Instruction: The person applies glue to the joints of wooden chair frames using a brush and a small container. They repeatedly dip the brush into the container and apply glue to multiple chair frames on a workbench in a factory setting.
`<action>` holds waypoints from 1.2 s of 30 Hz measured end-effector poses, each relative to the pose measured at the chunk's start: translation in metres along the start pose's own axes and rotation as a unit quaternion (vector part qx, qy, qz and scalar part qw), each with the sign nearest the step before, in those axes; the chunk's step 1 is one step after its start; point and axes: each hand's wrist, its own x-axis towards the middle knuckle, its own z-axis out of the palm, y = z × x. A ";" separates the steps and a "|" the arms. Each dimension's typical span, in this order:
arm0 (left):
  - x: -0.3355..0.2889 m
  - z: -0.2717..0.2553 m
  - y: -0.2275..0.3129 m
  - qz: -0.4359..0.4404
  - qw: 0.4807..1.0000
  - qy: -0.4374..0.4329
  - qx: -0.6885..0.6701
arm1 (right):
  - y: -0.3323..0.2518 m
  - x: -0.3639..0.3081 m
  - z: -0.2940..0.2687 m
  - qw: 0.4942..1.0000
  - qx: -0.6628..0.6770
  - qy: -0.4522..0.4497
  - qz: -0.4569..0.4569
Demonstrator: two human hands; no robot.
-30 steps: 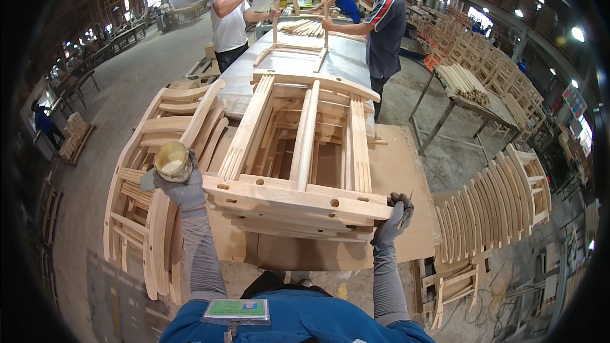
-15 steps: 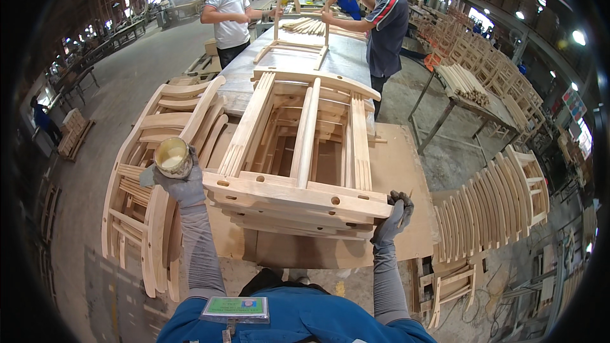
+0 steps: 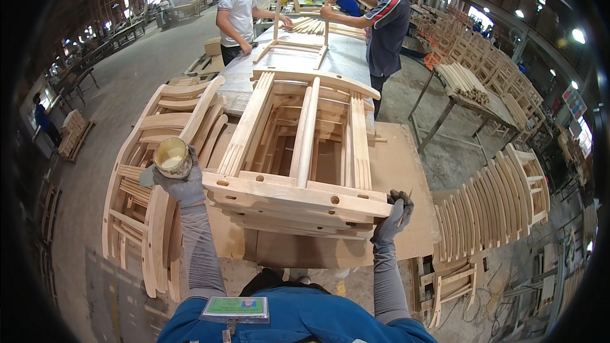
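Observation:
My left hand (image 3: 181, 181), in a grey glove, is closed around a stained round tub (image 3: 173, 157) with cream-coloured liquid in it. Just right of it lies the topmost wooden frame (image 3: 286, 184) of a stack, pale, with slats and several holes along its near rail. My right hand (image 3: 395, 219), gloved in grey with dark fingertips, is closed at the right end of that rail. A thin light stick (image 3: 407, 206) shows among its fingers; its lower part is partly hidden. The frames below are partly covered by the top one.
Brown cardboard (image 3: 400, 171) lies beneath the stack. Curved wooden frames (image 3: 159, 133) lean at left; a row of curved parts (image 3: 483, 209) stands at right. Beyond, two co-workers flank a long table (image 3: 254, 82) bearing an upright frame (image 3: 298, 47). A metal-legged table (image 3: 470, 105) holds wooden sticks.
The co-worker in white has drawn a hand from the upright frame and lowered the other arm to the table edge. The co-worker in dark has shifted slightly left. My hands stay put.

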 end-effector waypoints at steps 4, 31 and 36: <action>-0.001 0.003 -0.002 -0.014 1.000 0.021 -0.016 | 0.001 0.001 -0.001 1.000 -0.002 -0.001 -0.008; 0.002 0.008 0.001 -0.014 0.998 0.063 0.011 | 0.000 0.000 -0.001 1.000 -0.002 -0.005 -0.005; 0.001 0.009 0.000 -0.014 0.997 0.075 0.005 | 0.001 0.000 -0.001 1.000 -0.001 -0.005 -0.007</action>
